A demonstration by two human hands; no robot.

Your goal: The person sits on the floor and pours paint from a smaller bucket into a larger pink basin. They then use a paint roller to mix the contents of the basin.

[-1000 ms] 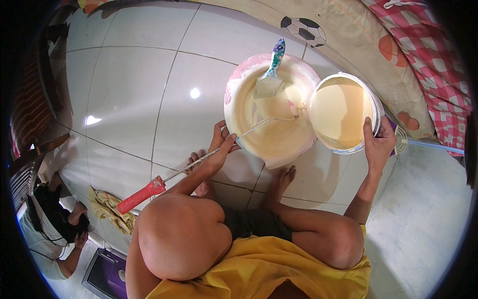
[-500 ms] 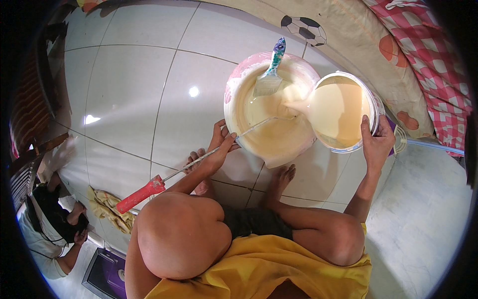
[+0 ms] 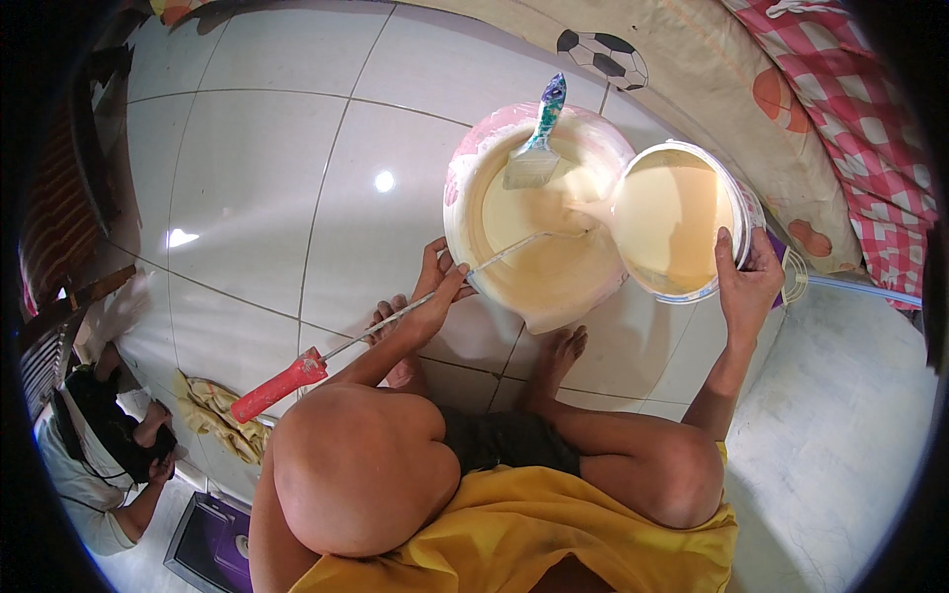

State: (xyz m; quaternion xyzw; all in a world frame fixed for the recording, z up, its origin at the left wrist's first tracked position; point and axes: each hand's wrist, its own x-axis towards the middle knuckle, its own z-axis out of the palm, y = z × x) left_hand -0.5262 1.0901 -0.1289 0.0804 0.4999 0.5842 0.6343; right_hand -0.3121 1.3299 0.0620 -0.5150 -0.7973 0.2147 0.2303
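Observation:
A tilted white bucket (image 3: 733, 188) of cream paint is held in my right hand (image 3: 748, 282), thumb over its rim and fingers along the outer wall. From its lip a stream of paint (image 3: 591, 210) runs into a wide pinkish-white basin (image 3: 457, 188) on the floor. My left hand (image 3: 440, 292) grips the basin's near-left rim. Past that hand runs the wire of a paint roller (image 3: 282, 385) with a red handle; its far end lies in the paint. A flat paintbrush (image 3: 539, 138) with a paint-stained handle rests in the basin, bristles down.
A patterned mattress (image 3: 692, 94) and a red checked cloth (image 3: 850, 128) border the far right. My bare feet (image 3: 559, 361) stand near the basin. A yellowish cloth (image 3: 219, 415) lies left on the tiled floor (image 3: 247, 188). Another person (image 3: 104, 465) is at the left edge, above a purple-black container (image 3: 213, 544).
Very little differs. Paint keeps flowing from the tilted bucket into the basin, and both hands hold the same places.

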